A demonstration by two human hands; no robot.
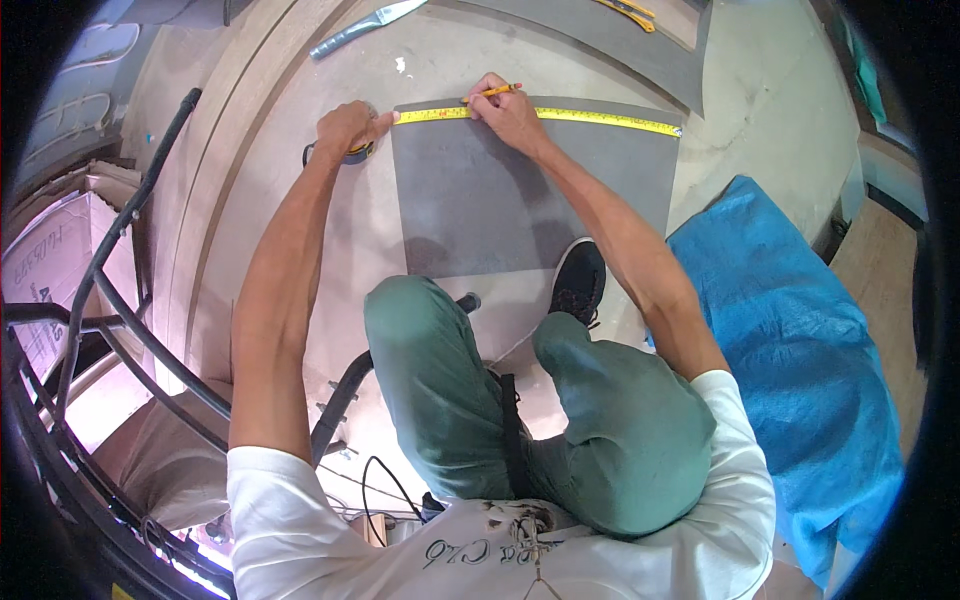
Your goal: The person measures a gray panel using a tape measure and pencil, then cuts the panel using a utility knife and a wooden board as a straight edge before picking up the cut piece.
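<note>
A grey square tile [500, 200] lies flat on the concrete floor in front of me. A yellow tape measure blade [600, 117] is stretched along its far edge. My left hand [350, 128] presses the tape's case [355, 152] down at the tile's far left corner. My right hand [505, 110] holds a yellow pencil [492, 92] with its tip against the tape near the tile's far edge. I crouch, with a black shoe [580, 280] resting on the tile's near right corner.
A blue tarpaulin [800, 340] covers the floor at the right. Another grey tile [620, 40] with a yellow tool on it lies farther away. A trowel [365, 28] lies at the far left. Black metal bars [120, 300] and cardboard boxes stand at the left.
</note>
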